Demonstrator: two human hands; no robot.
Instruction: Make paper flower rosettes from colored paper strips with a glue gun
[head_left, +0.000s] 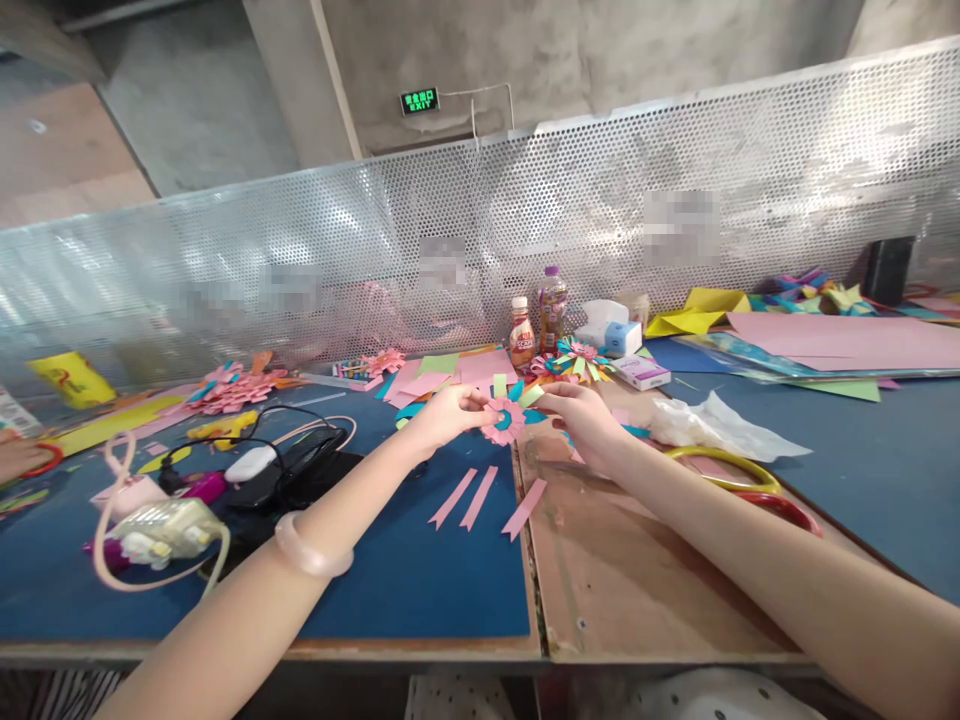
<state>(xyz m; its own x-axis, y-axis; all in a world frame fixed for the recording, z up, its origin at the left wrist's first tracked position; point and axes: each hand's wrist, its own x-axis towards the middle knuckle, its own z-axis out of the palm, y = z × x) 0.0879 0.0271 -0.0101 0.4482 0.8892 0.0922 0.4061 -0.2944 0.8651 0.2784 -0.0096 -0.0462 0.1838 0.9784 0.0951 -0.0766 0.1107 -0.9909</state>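
My left hand (448, 416) pinches the left edge of a paper flower (504, 422), which has a pink ruffled ring, a blue centre and blue and green strips sticking out. On its other side, my right hand (581, 415) has thumb and finger closed on a light green paper strip (531, 396) at the flower's upper right. Whether that strip is fixed to the flower I cannot tell. Below the hands, pink paper strips (478, 498) with notched ends lie on the blue and wooden tabletop. A finished-looking multicoloured paper flower (576, 358) lies just behind.
Scissors with yellow and red handles (750, 475) lie beside my right forearm, near crumpled white plastic (716, 425). Cables and a power strip (172, 530) crowd the left. Two bottles (522, 335) stand before the perforated metal screen (360, 250). Another person's hand (19, 455) holds red-handled scissors far left.
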